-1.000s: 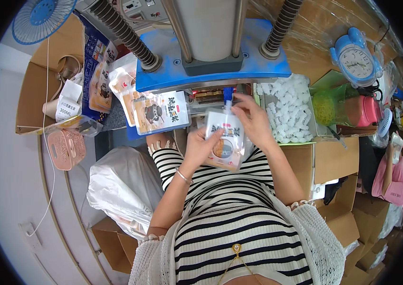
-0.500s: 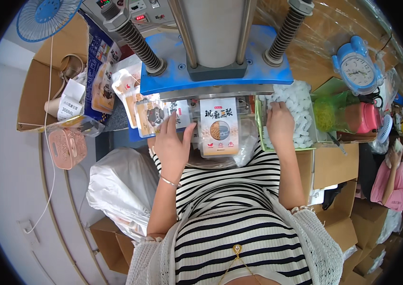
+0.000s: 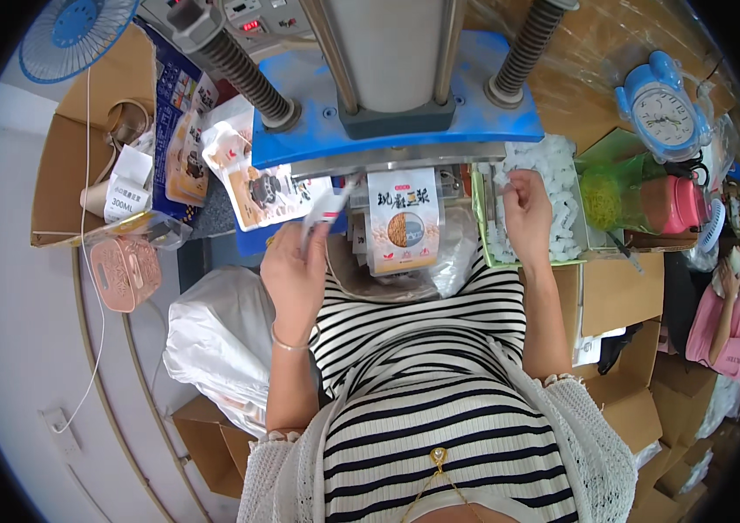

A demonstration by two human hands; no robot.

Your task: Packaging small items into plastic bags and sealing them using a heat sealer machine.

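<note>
Head view, looking down over a striped top: the left hand [image 3: 296, 270] is raised beside the blue metal press plate [image 3: 405, 113], its fingers pinched on a thin white printed pouch [image 3: 324, 209] that is blurred, with its upper end near the plate's lower edge. Just right of it a white stand-up pouch with an orange round picture [image 3: 403, 222] stands upright under the plate, in front of the person's chest, touched by neither hand. A clear crumpled plastic bag [image 3: 457, 253] lies behind and beside this pouch. The right hand [image 3: 527, 213] reaches into the green-rimmed tray of small white sachets [image 3: 553, 174], fingertips closed on one small white sachet [image 3: 502, 177] at the tray's left edge. Further printed pouches with brown pictures [image 3: 256, 187] lie spread to the left of the press. A pink perforated plastic box [image 3: 126, 272] sits at the far left, and a blue twin-bell alarm clock [image 3: 662, 109] stands at the upper right on the desk [image 3: 579, 52].
</note>
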